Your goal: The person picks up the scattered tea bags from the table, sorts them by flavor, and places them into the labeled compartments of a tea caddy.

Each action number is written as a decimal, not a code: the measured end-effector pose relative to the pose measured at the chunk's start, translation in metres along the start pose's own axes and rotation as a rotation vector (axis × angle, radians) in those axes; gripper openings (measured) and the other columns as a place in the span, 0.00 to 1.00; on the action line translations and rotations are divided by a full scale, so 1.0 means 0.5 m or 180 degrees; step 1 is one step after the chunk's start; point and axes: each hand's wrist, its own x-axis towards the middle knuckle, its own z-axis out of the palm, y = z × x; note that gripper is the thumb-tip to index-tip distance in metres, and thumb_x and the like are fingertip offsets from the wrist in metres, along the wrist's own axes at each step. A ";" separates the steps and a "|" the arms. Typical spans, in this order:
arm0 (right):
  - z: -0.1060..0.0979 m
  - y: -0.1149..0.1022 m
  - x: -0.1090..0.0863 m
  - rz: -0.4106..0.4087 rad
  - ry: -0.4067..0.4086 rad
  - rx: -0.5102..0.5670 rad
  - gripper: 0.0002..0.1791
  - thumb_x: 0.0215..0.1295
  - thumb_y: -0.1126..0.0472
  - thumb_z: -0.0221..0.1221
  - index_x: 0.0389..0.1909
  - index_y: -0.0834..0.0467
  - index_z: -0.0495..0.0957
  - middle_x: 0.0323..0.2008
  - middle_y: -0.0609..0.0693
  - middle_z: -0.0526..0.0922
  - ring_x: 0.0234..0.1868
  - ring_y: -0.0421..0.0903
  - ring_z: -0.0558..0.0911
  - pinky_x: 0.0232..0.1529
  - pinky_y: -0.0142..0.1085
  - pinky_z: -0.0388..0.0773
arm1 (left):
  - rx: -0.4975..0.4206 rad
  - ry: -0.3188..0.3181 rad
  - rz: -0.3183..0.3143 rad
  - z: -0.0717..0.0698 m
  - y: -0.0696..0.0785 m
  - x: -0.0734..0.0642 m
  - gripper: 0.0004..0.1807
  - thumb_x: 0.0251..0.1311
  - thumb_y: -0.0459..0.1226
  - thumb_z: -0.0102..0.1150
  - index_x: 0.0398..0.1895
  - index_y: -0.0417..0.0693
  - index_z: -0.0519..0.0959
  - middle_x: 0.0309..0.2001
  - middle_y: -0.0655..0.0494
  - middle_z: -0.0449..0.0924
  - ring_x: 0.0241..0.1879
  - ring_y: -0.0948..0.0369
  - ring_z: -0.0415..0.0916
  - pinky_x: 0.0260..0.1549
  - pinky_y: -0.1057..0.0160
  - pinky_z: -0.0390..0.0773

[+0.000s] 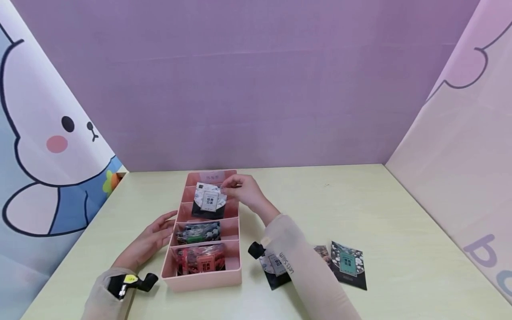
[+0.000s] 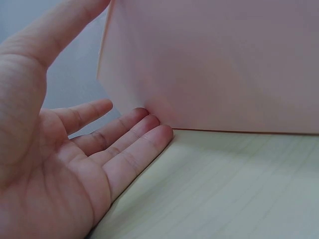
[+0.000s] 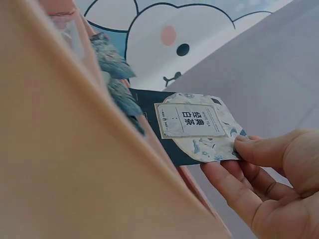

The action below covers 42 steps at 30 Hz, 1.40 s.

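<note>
A white and black tea sachet [image 1: 210, 201] is pinched by its corner between thumb and fingers of my right hand [image 1: 245, 192]. In the right wrist view the sachet [image 3: 192, 122] tilts down over the compartments of a pink divided box [image 1: 202, 282]. Along the box's left side rests my left hand [image 1: 154, 239], and in the left wrist view its straight fingers touch the bottom of the pink wall [image 2: 224, 69]. Inside the box, green-blue sachets [image 1: 200, 232] stand in one compartment and red sachets [image 1: 202, 258] in the nearest one.
Right of the box, partly under my right forearm, lies another white and black sachet [image 1: 275, 266]. Beside it are a mostly hidden brownish sachet [image 1: 322, 253] and a black sachet with a green label [image 1: 349, 265]. A purple panel [image 1: 256, 89] closes off the table's back.
</note>
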 end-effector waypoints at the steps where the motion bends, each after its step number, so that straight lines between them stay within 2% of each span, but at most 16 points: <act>1: 0.005 0.002 0.000 -0.0019 -0.0011 -0.0023 0.05 0.62 0.72 0.65 0.39 0.67 0.84 0.33 0.53 0.81 0.33 0.44 0.77 0.36 0.37 0.83 | 0.0002 -0.0004 0.0000 0.000 0.000 0.000 0.36 0.76 0.38 0.48 0.78 0.40 0.44 0.68 0.40 0.60 0.55 0.70 0.74 0.54 0.68 0.76; 4: 0.018 0.008 -0.001 -0.0050 -0.0077 -0.0137 0.04 0.62 0.72 0.65 0.37 0.66 0.84 0.32 0.52 0.82 0.32 0.43 0.77 0.35 0.37 0.82 | -0.0005 0.0000 -0.0010 0.001 -0.001 0.001 0.37 0.76 0.39 0.49 0.78 0.39 0.43 0.68 0.39 0.59 0.54 0.70 0.74 0.54 0.67 0.76; 9: 0.040 0.015 -0.002 0.0044 -0.0308 -0.0240 0.03 0.62 0.71 0.65 0.36 0.64 0.84 0.31 0.51 0.81 0.30 0.43 0.80 0.32 0.35 0.84 | -0.0009 0.0030 -0.0026 0.001 -0.001 0.003 0.38 0.75 0.38 0.49 0.78 0.38 0.42 0.68 0.39 0.59 0.54 0.71 0.74 0.54 0.68 0.76; 12: 0.049 0.012 -0.004 0.0099 -0.0421 -0.0222 0.03 0.62 0.71 0.65 0.37 0.64 0.83 0.31 0.52 0.81 0.30 0.44 0.81 0.31 0.38 0.85 | -0.0004 0.0027 -0.0025 0.002 0.000 0.004 0.38 0.75 0.38 0.49 0.78 0.38 0.42 0.69 0.38 0.58 0.54 0.71 0.74 0.54 0.68 0.76; 16: 0.056 0.009 -0.004 0.0087 -0.0497 -0.0372 0.02 0.63 0.70 0.65 0.36 0.63 0.83 0.31 0.51 0.81 0.29 0.45 0.81 0.32 0.39 0.85 | 0.0000 0.0017 -0.0027 0.003 0.001 0.003 0.38 0.76 0.39 0.49 0.79 0.39 0.42 0.70 0.35 0.56 0.54 0.71 0.74 0.54 0.68 0.76; 28: 0.063 0.010 0.002 -0.0168 -0.0863 -0.1211 0.02 0.62 0.68 0.67 0.34 0.63 0.84 0.27 0.47 0.81 0.25 0.40 0.78 0.28 0.29 0.80 | 0.0017 0.0020 -0.0062 0.000 0.003 0.001 0.38 0.76 0.40 0.48 0.79 0.41 0.41 0.73 0.30 0.49 0.54 0.72 0.73 0.54 0.68 0.75; 39: 0.061 0.009 0.003 -0.0151 -0.0817 -0.1284 0.04 0.66 0.63 0.65 0.37 0.59 0.86 0.27 0.45 0.82 0.23 0.43 0.79 0.27 0.29 0.76 | 0.0006 0.0026 -0.0060 0.001 0.004 0.001 0.37 0.76 0.39 0.48 0.79 0.40 0.42 0.72 0.32 0.50 0.54 0.72 0.73 0.54 0.68 0.75; 42: 0.058 0.010 0.003 -0.0174 -0.0762 -0.1257 0.05 0.67 0.62 0.64 0.38 0.58 0.87 0.29 0.45 0.83 0.26 0.42 0.78 0.29 0.29 0.75 | 0.0016 0.0027 -0.0065 0.000 0.004 0.001 0.37 0.76 0.39 0.48 0.79 0.40 0.42 0.72 0.32 0.51 0.54 0.72 0.73 0.54 0.68 0.76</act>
